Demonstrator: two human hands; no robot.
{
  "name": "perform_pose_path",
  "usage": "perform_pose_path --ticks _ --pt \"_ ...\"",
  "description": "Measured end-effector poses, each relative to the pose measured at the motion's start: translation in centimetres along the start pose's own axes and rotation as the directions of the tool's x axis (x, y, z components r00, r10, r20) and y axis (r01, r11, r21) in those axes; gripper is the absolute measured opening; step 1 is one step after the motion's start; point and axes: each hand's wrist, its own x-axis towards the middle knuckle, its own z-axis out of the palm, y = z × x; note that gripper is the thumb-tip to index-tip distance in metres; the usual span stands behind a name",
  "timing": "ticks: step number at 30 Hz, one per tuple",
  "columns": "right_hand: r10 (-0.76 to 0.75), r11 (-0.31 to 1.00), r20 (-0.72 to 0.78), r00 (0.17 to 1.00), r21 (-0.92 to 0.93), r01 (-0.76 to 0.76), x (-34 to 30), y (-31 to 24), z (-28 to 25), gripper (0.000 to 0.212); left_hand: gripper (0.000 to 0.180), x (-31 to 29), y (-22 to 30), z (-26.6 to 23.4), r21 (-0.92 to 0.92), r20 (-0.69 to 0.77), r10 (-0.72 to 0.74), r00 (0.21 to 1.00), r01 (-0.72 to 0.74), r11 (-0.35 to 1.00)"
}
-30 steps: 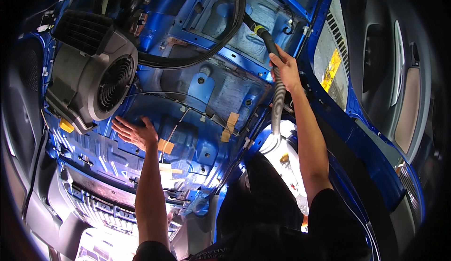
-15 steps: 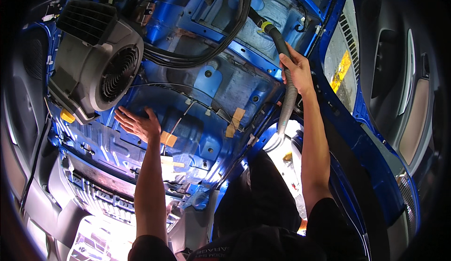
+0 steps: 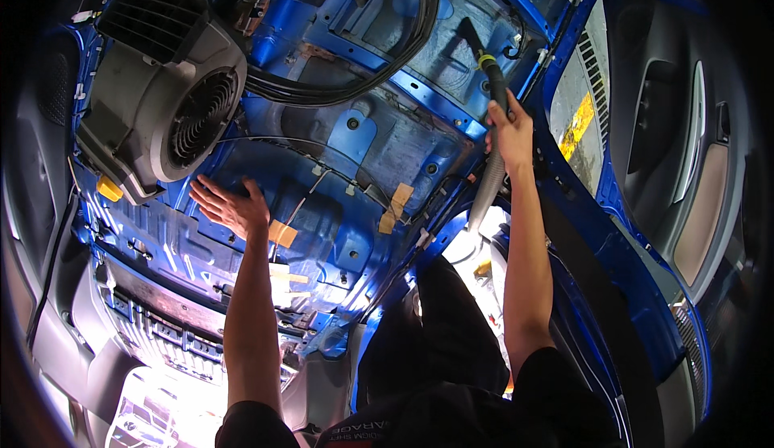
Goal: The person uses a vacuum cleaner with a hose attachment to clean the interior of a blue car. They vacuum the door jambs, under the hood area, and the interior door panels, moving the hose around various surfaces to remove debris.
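Note:
My right hand [image 3: 510, 132] is wrapped round a vacuum hose [image 3: 489, 186], ribbed and grey, near its black end with a yellow-green collar. A flat black crevice nozzle [image 3: 470, 37] on that end points up and left over a recessed part of the bare blue car floor [image 3: 419, 85]. My left hand [image 3: 231, 206] has its fingers spread and rests palm down on the blue floor panel, holding nothing. Just beyond it stands a grey blower fan [image 3: 173, 97] with a round grille and a slatted outlet.
A bundle of black cables [image 3: 355, 93] loops across the floor beside the blower. Strips of tan tape [image 3: 396, 208] hold thin wiring down. An open car door [image 3: 685, 141] is at the right, with concrete and a yellow marking [image 3: 578, 129] outside.
The hose end has swung, and its nozzle now shows clear of the cable bundle, farther right. My right hand went with it, slightly lower. My left hand stays spread on the panel.

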Motion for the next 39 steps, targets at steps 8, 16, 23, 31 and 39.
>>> perform_pose_path --ticks 8,16,23,31,39 --pt "0.025 0.989 -0.133 0.991 -0.138 -0.043 -6.3 2.6 0.2 0.068 0.103 0.1 0.0 0.0 -0.011 -0.003 -0.003 1.000 0.003 1.000" --pt "0.113 0.971 0.026 0.993 -0.214 -0.105 -9.7 2.5 -1.8 0.062 0.104 0.1 0.0 -0.1 -0.016 0.004 0.002 1.000 -0.002 1.000" --pt "-0.182 0.713 0.254 0.950 -0.632 0.306 -7.5 -2.9 -2.5 0.059 0.104 0.1 0.0 0.0 0.005 0.011 -0.006 1.000 0.005 1.000" --pt "0.016 0.687 0.321 0.947 -0.692 0.223 -5.9 -8.2 -3.2 0.047 0.104 0.1 0.0 0.0 0.022 0.012 -0.006 1.000 0.005 1.000" --pt "-0.099 0.541 0.072 0.992 -0.833 0.114 -9.0 -12.1 -0.8 0.048 0.105 0.2 0.0 0.0 0.000 0.011 -0.020 1.000 0.020 1.000"
